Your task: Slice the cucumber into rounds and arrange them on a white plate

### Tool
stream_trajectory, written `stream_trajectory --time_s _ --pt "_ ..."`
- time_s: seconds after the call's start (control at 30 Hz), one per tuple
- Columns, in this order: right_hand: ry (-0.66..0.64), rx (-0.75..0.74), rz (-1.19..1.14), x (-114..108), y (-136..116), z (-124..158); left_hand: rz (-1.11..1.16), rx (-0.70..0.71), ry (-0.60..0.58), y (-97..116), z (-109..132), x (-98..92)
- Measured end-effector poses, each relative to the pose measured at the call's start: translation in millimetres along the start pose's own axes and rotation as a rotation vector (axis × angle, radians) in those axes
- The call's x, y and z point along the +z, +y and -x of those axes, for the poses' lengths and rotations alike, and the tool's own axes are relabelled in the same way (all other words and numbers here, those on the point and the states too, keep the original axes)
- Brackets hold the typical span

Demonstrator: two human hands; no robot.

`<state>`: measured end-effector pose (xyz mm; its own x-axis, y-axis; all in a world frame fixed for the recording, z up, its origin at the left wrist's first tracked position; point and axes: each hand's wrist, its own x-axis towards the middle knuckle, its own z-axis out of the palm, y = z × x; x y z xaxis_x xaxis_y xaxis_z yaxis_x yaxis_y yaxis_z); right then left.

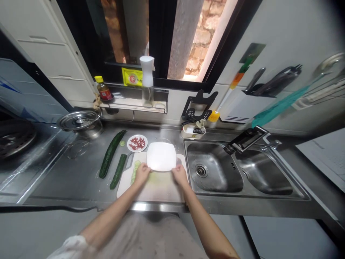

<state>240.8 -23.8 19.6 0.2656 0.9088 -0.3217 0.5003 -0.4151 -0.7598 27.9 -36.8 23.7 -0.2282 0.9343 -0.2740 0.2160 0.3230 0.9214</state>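
A white square plate point(161, 157) is held by its near corners over the back of the cutting board point(164, 189). My left hand point(142, 174) pinches the left corner, and my right hand point(180, 174) grips the right one. Beside my left hand, cucumber slices point(136, 169) lie in a row on the board. Left of the board rest a cut piece of cucumber point(118, 172) and a longer whole cucumber point(111, 154). A small round plate point(137, 143) behind the board carries chopped red bits. Whatever lies beneath the square plate is mostly hidden.
A double steel sink point(215, 169) with a black faucet point(245, 139) is on the right. A lidded steel pot point(81, 122) stands back left. A wall shelf point(132, 105) holds a sauce bottle point(104, 90) and a spray bottle point(147, 81). A small caddy point(193, 132) sits behind the sink.
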Motion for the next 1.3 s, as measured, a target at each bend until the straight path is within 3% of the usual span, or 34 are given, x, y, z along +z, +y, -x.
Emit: stream_trajectory --time_s 0.2,0.37,0.93,1.3 --pt "0.014 0.041 0.101 3.0 19.3 47.1 -0.020 -0.032 -0.025 -21.7 46.7 -13.0" --pt "-0.001 0.043 0.096 8.0 25.5 68.4 -0.045 -0.105 -0.037 -32.6 64.8 -19.9" --pt "-0.048 0.062 0.244 16.0 29.9 71.5 0.112 -0.238 -0.111 -46.9 67.7 -21.4" --pt "-0.080 0.049 0.221 16.0 36.2 71.5 0.103 -0.274 -0.092 -49.7 68.7 -20.1"
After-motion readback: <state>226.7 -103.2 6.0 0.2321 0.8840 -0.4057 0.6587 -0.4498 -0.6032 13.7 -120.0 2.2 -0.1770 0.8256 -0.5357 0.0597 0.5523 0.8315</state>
